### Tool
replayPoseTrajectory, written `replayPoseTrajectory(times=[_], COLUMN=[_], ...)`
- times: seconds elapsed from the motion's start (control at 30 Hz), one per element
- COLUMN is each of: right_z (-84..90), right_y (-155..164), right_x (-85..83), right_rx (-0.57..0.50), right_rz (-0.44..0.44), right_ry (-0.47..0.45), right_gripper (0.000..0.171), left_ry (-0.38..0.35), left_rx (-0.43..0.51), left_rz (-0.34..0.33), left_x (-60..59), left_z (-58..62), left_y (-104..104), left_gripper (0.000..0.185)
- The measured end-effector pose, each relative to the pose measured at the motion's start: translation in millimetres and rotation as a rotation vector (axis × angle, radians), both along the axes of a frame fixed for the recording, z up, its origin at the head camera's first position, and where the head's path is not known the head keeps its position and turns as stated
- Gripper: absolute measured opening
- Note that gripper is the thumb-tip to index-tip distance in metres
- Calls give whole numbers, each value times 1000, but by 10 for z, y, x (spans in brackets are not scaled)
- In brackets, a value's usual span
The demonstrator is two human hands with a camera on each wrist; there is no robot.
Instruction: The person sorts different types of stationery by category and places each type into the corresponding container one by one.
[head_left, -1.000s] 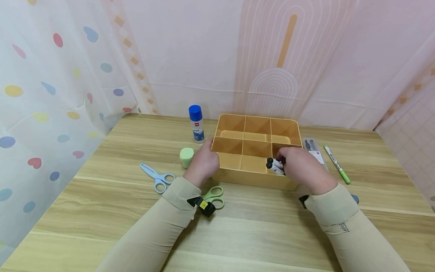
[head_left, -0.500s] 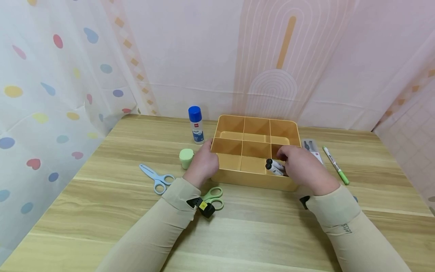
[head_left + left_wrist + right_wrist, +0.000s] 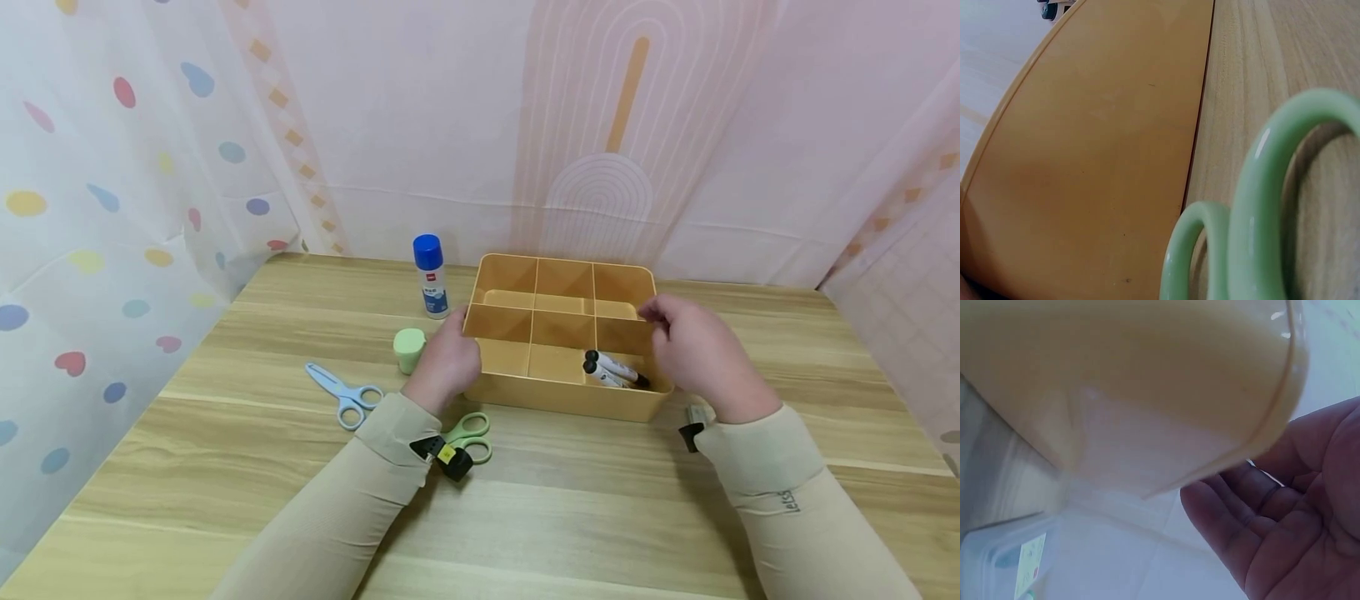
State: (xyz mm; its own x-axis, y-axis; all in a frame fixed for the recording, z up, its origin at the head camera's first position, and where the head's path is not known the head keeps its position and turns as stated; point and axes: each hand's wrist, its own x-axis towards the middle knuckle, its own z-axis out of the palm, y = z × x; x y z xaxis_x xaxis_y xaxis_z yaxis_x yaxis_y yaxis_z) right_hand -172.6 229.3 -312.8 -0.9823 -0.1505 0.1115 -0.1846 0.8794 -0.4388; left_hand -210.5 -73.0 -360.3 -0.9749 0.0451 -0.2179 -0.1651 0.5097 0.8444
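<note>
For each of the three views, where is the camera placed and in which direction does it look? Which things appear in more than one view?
Head: worn on the head, looking forward and down at the table; both sleeved arms show, left hand at the yellow organizer box, right hand at its right rim.
Left wrist: low by the table, facing the box wall and green scissors; no hand shows.
Right wrist: low beside the box, looking up; the open palm shows.
Shared: the box, in all three views; the green scissors, in two.

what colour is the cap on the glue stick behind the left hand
Blue, on the glue stick; clearest in the head view.
</note>
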Motion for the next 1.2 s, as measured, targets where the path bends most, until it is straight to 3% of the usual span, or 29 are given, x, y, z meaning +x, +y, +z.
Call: replayPoseTrajectory(times=[0.33,0.8,1.2], right_z=[21,83,73], right_y=[157,457,608], right_x=[-23,-70,-93], right_rx=[26,110,168], right_rz=[-65,-136,-186], right_ry=[-7,-152,-207], right_gripper=[37,46,52], left_ry=[-4,20,17], left_rx=[20,21,40], left_rz=[10,3,7], left_x=[-2,6,-2], left_z=[-13,0,-13], left_y=[1,-1,-3], left_gripper=[75,76,76])
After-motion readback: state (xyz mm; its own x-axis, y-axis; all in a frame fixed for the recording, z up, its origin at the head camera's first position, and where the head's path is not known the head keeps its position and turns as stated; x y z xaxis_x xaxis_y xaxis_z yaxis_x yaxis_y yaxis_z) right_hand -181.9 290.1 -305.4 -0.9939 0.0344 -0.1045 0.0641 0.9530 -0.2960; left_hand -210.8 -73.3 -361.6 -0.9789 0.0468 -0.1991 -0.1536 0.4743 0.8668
